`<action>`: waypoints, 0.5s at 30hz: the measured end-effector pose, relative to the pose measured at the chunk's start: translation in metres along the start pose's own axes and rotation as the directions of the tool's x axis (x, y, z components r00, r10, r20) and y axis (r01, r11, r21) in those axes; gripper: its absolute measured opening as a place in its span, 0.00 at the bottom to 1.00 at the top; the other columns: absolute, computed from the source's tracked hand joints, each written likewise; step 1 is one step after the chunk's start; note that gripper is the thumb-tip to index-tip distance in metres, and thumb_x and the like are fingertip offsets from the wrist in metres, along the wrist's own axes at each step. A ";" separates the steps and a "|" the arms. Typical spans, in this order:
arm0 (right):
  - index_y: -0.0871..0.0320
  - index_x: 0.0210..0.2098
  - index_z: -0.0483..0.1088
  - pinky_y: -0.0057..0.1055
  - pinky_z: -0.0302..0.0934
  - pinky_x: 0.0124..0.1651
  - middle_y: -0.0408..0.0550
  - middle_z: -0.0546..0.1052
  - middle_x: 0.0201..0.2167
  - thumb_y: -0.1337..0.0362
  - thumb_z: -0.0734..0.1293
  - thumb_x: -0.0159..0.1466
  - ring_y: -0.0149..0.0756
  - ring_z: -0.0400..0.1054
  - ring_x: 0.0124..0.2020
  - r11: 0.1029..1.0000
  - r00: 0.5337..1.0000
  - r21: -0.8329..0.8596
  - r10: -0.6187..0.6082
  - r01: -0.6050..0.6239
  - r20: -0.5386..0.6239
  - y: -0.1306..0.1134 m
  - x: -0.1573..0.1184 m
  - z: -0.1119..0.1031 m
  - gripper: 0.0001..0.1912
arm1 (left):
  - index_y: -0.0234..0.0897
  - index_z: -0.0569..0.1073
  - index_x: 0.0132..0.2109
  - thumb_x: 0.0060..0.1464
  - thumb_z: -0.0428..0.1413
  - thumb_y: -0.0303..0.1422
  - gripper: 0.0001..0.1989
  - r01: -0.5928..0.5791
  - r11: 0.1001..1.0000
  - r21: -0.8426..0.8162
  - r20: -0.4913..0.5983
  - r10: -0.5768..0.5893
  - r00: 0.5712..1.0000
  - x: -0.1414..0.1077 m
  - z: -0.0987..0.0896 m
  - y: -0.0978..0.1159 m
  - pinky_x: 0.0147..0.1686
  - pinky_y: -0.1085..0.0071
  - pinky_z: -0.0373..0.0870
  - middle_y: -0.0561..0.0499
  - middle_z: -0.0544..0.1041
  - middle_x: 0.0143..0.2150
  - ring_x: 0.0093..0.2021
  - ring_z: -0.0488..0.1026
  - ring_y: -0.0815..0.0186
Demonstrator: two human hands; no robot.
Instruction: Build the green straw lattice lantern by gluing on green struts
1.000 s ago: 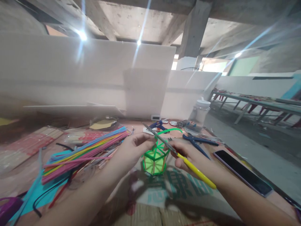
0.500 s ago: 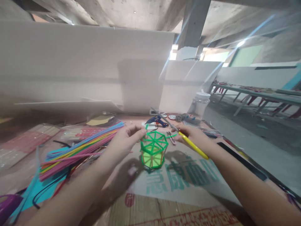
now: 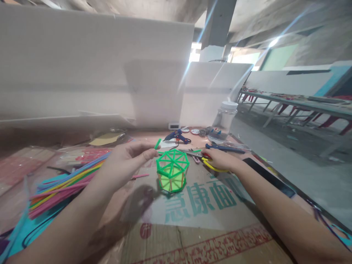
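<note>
A green octagonal frame (image 3: 172, 170) with spokes across its top and a yellow-green base stands on the printed cardboard (image 3: 200, 216). Just left of it, my left hand (image 3: 137, 156) pinches a short green strip (image 3: 157, 143) between thumb and fingertips. To the right, my right hand (image 3: 216, 159) is closed on yellow-handled scissors (image 3: 213, 165), whose blades point left behind the frame. Another green piece (image 3: 197, 151) shows near the blades and my right fingertips. Small pink-handled snips (image 3: 196, 160) lie beside the scissors.
A blue glue gun (image 3: 180, 136) lies behind the frame, near a lidded clear jar (image 3: 227, 113). Blue-handled pliers (image 3: 225, 148) and a black phone (image 3: 268, 177) are at the right. Colourful pipe cleaners (image 3: 66, 183) are bundled at the left.
The scissors have swung down from a raised, tilted position, and my right hand now grips them by the handles. The view has shifted, so most objects appear further left.
</note>
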State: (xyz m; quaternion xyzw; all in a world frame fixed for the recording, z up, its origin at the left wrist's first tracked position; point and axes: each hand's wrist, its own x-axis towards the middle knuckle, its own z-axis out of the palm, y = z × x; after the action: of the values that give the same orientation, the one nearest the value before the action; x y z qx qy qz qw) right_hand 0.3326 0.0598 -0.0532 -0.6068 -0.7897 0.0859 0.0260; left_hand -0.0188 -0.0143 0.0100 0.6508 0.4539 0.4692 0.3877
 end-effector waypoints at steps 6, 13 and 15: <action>0.60 0.49 0.79 0.39 0.67 0.51 0.59 0.82 0.47 0.63 0.65 0.70 0.48 0.76 0.47 0.998 0.978 0.050 -0.023 0.035 -0.209 -0.025 -0.017 -0.032 0.14 | 0.41 0.83 0.39 0.54 0.66 0.50 0.17 -0.024 0.997 0.076 0.004 0.024 1.000 -0.002 -0.004 0.001 0.42 0.70 0.74 0.51 0.85 0.38 0.40 0.80 0.62; 0.49 0.65 0.68 0.30 0.73 0.35 0.51 0.76 0.61 0.61 0.74 0.63 0.29 0.74 0.35 0.363 0.888 0.816 -0.276 0.450 -0.367 -0.122 -0.066 -0.035 0.31 | 0.42 0.83 0.39 0.59 0.60 0.42 0.10 -0.150 0.968 0.203 0.114 0.129 0.985 -0.017 0.021 0.014 0.42 0.68 0.75 0.52 0.85 0.37 0.39 0.80 0.62; 0.53 0.55 0.76 0.28 0.71 0.32 0.48 0.83 0.45 0.63 0.73 0.63 0.28 0.73 0.30 0.343 0.912 0.850 -0.239 0.399 -0.332 -0.135 -0.068 -0.029 0.21 | 0.43 0.83 0.38 0.60 0.59 0.39 0.09 -0.204 0.944 0.258 0.159 0.166 0.973 -0.022 0.028 0.018 0.41 0.69 0.74 0.53 0.85 0.37 0.39 0.80 0.63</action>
State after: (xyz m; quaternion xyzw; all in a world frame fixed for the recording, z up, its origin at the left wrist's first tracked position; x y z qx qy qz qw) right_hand 0.2255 -0.0358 0.0017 -0.3330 -0.7150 0.4456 0.4236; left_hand 0.0087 -0.0427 0.0141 0.7681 0.4236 0.3913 0.2782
